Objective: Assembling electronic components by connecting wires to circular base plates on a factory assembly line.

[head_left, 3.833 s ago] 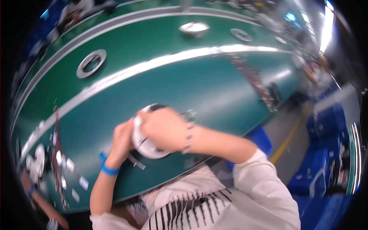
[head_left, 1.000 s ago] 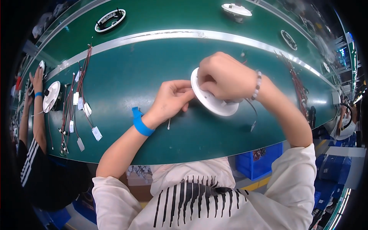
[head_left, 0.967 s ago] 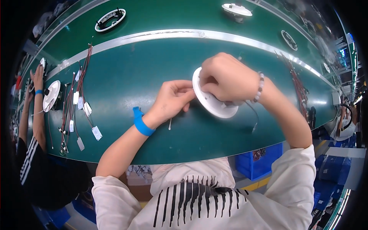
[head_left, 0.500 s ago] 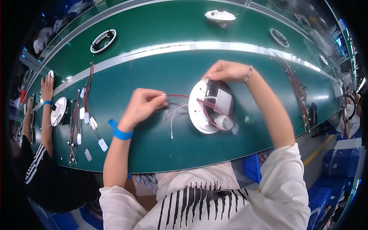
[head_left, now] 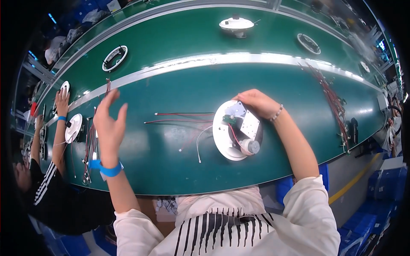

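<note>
My right hand grips the upper edge of a white round housing, which stands tilted on the green table. Its inner side carries a black part, metal plates, a small green circuit board and a silver cylindrical motor. Red-and-black wires with small white connectors run out to the left of it, along with a white wire. Away from the housing, my left hand is raised with thumb and fingers apart, holding nothing, over wire harnesses that it partly hides.
More harnesses lie at the right beside a black object. On the far belt stand a white round unit and white rings. At the left, a co-worker's hand reaches near another white disc.
My left hand has let go of the red wires and moved left to the harnesses. Wires now lie straight on the table, and a green circuit board shows on the housing.
</note>
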The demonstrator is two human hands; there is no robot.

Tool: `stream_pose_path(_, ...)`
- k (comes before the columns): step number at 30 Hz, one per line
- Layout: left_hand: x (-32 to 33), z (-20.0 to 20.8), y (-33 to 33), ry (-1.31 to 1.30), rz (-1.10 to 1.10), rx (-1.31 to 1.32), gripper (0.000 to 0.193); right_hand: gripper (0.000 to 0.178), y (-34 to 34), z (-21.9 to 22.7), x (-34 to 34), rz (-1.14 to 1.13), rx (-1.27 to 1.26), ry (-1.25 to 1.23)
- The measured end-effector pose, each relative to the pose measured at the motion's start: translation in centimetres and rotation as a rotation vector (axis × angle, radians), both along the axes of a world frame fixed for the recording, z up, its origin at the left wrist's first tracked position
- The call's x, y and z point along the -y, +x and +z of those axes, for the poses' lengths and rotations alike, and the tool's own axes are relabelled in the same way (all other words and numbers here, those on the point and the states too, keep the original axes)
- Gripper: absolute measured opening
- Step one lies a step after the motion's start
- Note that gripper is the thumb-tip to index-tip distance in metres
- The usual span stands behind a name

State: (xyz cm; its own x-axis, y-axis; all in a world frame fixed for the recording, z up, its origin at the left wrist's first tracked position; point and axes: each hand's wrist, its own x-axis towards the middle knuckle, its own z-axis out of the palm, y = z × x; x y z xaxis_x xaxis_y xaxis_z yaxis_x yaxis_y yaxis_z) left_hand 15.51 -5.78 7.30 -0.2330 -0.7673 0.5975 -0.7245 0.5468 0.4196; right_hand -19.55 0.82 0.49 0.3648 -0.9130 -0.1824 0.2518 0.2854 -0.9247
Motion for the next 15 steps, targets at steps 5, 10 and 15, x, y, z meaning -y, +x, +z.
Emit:
stream_pose_path(5,-4.3,-2.1,-10.5,0.182,-0.578,0.027,0.037,0.028,0.8,-0.3,-0.2,-0.009,-0.065,-0.070)
stream_pose_path(10,-4.4,-4.2,-13.1,0.705,-0.782,-0.065,0.036,0.030,0.0,-0.1,-1.7,-0.032,-0.122,-0.101)
stream_pose_path(15,-5.4,-1.5,-9.4,0.756,-0.769,-0.035,0.036,0.029,1.1,-1.2,-2.0,-0.002,-0.100,-0.111)
